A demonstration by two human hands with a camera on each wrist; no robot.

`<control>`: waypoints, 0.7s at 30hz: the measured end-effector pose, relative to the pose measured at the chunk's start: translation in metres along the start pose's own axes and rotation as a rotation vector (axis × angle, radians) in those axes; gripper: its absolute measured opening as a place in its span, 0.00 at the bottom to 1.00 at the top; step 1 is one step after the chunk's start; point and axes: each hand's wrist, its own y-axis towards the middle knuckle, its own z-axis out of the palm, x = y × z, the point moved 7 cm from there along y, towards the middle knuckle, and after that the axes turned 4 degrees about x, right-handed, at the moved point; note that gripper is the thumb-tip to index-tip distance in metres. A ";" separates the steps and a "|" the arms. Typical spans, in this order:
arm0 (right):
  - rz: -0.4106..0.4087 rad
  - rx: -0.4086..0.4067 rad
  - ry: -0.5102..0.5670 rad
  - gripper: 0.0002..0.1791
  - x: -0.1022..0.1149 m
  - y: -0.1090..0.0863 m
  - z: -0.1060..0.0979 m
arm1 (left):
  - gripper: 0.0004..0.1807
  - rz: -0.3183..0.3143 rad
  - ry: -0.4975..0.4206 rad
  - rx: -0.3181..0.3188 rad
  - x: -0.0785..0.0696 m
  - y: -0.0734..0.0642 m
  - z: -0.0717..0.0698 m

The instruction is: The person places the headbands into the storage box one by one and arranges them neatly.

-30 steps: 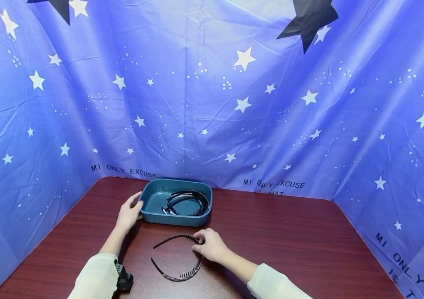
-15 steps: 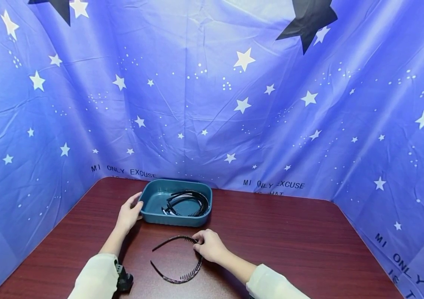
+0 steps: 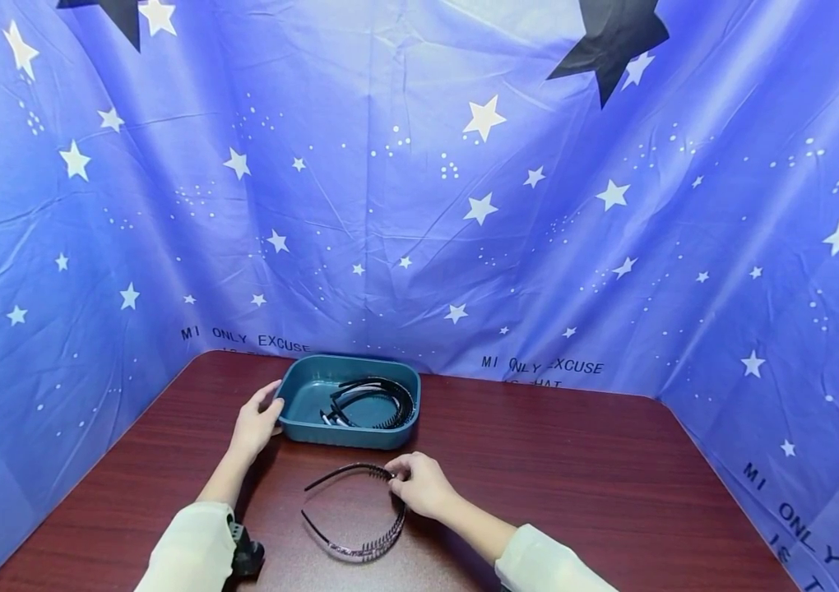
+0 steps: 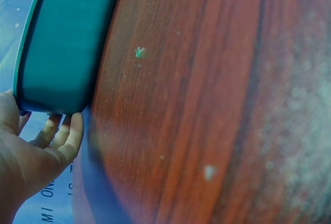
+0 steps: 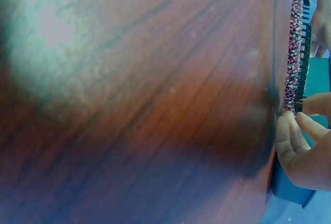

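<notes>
A dark toothed headband (image 3: 360,552) with sparkling pink, white and black beads (image 5: 294,48) is pinched between the thumb and fingers of my right hand (image 3: 423,485). It is held on its side in front of the bin, both tips pointing left. My left hand (image 3: 252,421) holds the left end of a teal plastic bin (image 3: 349,436), with fingertips against the end wall (image 4: 57,89) and the thumb by the rim. Inside the bin, toward its right, lie several black headbands (image 3: 390,403), overlapping one another.
The reddish-brown wooden table (image 3: 575,477) extends to both sides of the bin. A blue star-printed cloth (image 3: 419,205) hangs close behind the bin and around the table. A black device (image 3: 247,552) sits at the left sleeve (image 3: 193,547).
The headband in my right hand tilts slightly and shifts a little to the right, so more of its beaded band shows. My left hand and the bin stay put.
</notes>
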 end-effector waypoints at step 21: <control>0.035 -0.064 -0.032 0.10 -0.013 -0.006 -0.028 | 0.25 0.002 0.004 -0.004 0.000 0.000 0.001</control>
